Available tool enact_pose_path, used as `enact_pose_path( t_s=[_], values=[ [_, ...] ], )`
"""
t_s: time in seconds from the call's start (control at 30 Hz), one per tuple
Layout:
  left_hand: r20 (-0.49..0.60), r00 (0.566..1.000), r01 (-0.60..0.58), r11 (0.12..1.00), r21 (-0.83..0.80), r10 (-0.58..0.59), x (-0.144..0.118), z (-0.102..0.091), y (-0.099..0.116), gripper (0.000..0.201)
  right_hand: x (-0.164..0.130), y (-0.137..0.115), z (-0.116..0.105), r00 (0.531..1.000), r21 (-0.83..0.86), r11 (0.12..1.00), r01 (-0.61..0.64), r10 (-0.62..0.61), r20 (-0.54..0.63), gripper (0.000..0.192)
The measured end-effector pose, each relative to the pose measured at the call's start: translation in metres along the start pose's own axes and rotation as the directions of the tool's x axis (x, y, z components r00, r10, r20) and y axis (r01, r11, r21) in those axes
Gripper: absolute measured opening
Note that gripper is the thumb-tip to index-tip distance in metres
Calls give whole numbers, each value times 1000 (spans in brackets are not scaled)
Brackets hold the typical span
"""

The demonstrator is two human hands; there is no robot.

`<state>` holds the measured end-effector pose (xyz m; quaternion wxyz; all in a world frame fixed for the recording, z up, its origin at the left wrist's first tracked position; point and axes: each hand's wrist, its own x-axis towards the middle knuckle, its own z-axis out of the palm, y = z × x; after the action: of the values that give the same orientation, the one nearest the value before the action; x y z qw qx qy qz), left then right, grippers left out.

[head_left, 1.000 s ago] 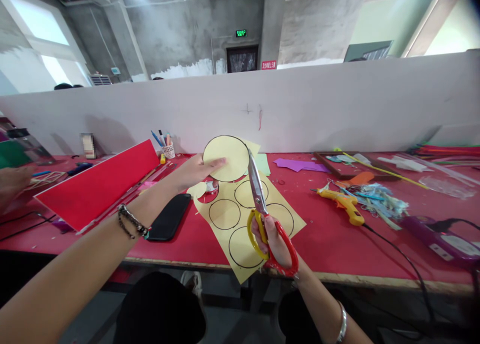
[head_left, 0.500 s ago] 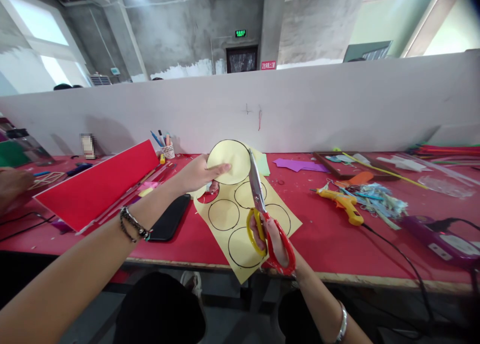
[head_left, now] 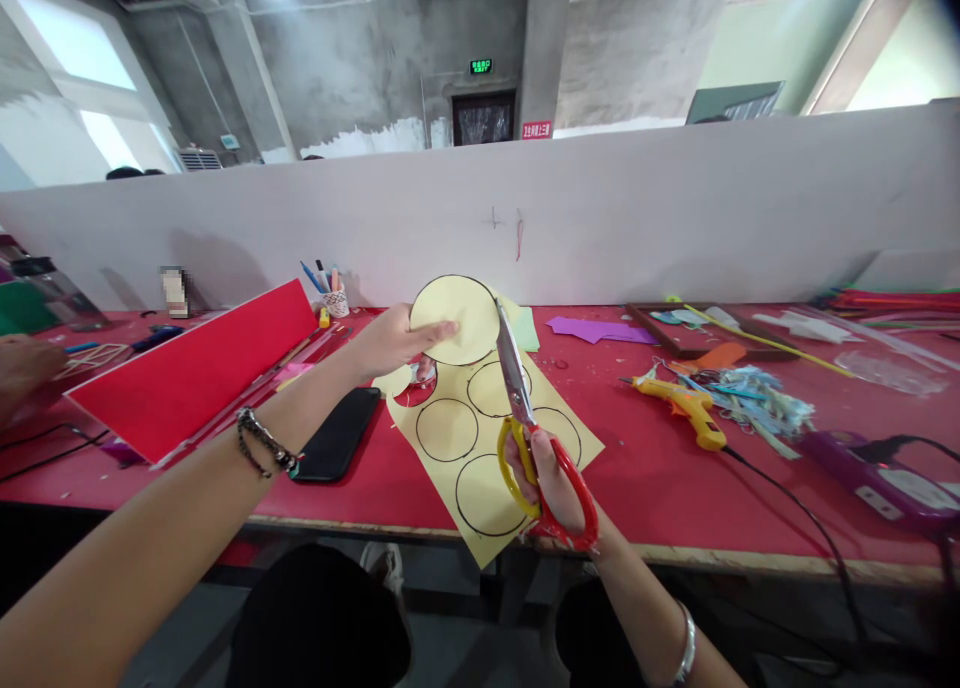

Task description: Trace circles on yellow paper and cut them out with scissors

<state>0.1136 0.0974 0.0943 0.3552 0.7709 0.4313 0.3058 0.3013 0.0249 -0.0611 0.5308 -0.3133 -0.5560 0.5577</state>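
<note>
In the head view, the left hand [head_left: 390, 340] is raised above the red worktop [head_left: 660, 478] and pinches a yellow paper circle [head_left: 455, 319] with a black outline, thumb in front and fingers behind its left edge. The circle stands almost upright, above the far end of a yellow sheet [head_left: 495, 438] that lies flat near the front edge of the worktop and juts a little over that edge. More black circles are drawn on the sheet, and a round hole is cut at its far left corner.

The right hand [head_left: 551, 483] grips a pair of scissors [head_left: 529, 428] with one yellow and one red handle loop, fingers through both loops. The handles are drawn close and the blades lie pressed together, pointing up and away, with the tip just beside the right edge of the held circle.

A black phone [head_left: 337, 433] lies just left of the sheet. A red board [head_left: 195, 373] leans tilted on the left part of the worktop, and a cup of pens [head_left: 334, 296] stands at the back edge by the white partition [head_left: 675, 208]. Right of the sheet lie a yellow glue gun [head_left: 686, 403], a heap of pale blue strips [head_left: 754, 393], purple paper [head_left: 600, 330] and a wooden frame [head_left: 675, 333]. Another person's hand [head_left: 22, 363] rests at the far left edge.
</note>
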Motion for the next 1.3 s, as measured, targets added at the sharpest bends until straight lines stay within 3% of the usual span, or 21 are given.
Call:
enact_pose_path(
  t_s=[0.2,0.43,0.63,1.03,1.3],
  values=[
    [-101,995,-35,998,-61,28,5,0,-8,31,0,-2,2,1000,-9,1000,-3,2,-11,49],
    [-120,987,-120,989,-82,110,7,-1,-9,29,0,-1,2,1000,-36,999,-16,15,-20,51],
    [-152,986,-70,997,-30,65,6,0,-6,28,-1,-6,5,1000,-32,999,6,-5,18,47],
    [-74,997,-36,999,-10,35,2,6,0,26,-1,-5,6,1000,0,1000,9,-9,16,45],
    [-89,996,-28,998,-61,22,2,7,0,26,2,-1,5,1000,-3,1000,-22,22,-17,50]
  ],
)
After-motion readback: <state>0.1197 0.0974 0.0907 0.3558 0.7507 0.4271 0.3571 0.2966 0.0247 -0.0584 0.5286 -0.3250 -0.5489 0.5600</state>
